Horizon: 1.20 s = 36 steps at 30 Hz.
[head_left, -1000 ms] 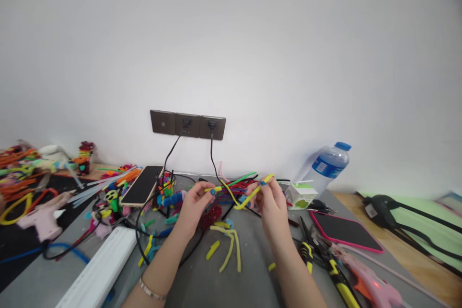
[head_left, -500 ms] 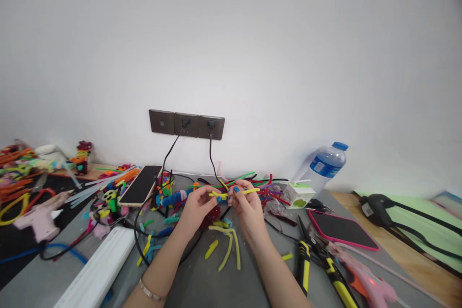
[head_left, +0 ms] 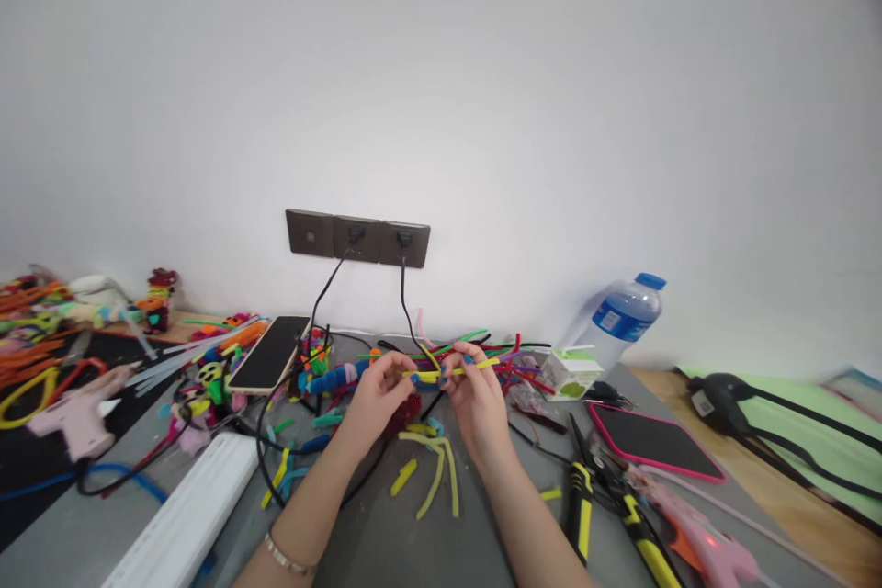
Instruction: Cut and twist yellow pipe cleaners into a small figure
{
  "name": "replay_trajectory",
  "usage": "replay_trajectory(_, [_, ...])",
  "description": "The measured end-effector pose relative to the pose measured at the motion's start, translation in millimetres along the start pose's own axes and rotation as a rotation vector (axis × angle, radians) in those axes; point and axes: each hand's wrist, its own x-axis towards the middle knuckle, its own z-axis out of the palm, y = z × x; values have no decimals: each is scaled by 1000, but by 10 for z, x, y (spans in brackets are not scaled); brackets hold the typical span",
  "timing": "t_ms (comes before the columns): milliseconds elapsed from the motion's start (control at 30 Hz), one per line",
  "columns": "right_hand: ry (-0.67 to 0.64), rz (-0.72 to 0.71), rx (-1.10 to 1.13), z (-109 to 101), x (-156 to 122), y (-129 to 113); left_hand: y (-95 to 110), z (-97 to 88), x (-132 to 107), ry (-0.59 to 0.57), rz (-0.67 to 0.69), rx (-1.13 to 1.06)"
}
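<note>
Between my two hands runs a yellow pipe cleaner (head_left: 431, 377), held roughly level above the table. My left hand (head_left: 380, 393) pinches its left part between thumb and fingers. Around its right part my right hand (head_left: 475, 395) is closed, and the pipe cleaner's end sticks out past the fingers to the right. A bent yellow pipe cleaner piece (head_left: 441, 464) with several strands lies on the grey table just below my hands. Beside it is a short, thick yellow piece (head_left: 403, 477). My fingers hide part of the held pipe cleaner.
Pliers (head_left: 581, 505) and a pink glue gun (head_left: 703, 533) lie at right, near a pink-cased phone (head_left: 654, 441). A water bottle (head_left: 624, 317) and small carton (head_left: 571, 374) stand behind. Left are a white power strip (head_left: 183, 514), another phone (head_left: 270, 355) and black cables (head_left: 260, 441).
My right hand's fingers have shifted slightly on the yellow pipe cleaner, whose right end now points a little further right. My left hand has barely moved.
</note>
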Motion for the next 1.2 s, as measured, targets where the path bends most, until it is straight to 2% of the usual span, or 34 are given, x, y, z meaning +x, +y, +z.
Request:
replay_trajectory(300, [50, -33, -11, 5, -7, -18, -78, -27, 12, -64, 20, 120])
replay_trajectory(533, [68, 4, 32, 8, -8, -25, -78, -27, -3, -131, 6, 176])
replay_trajectory(800, [-46, 79, -123, -38, 6, 97, -86, -54, 13, -27, 89, 174])
replay_trajectory(933, [-30, 38, -190, -74, 14, 114, -103, -56, 22, 47, 145, 163])
replay_trajectory(1200, [3, 32, -228, -108, 29, 129, -21, -31, -9, 106, 245, 216])
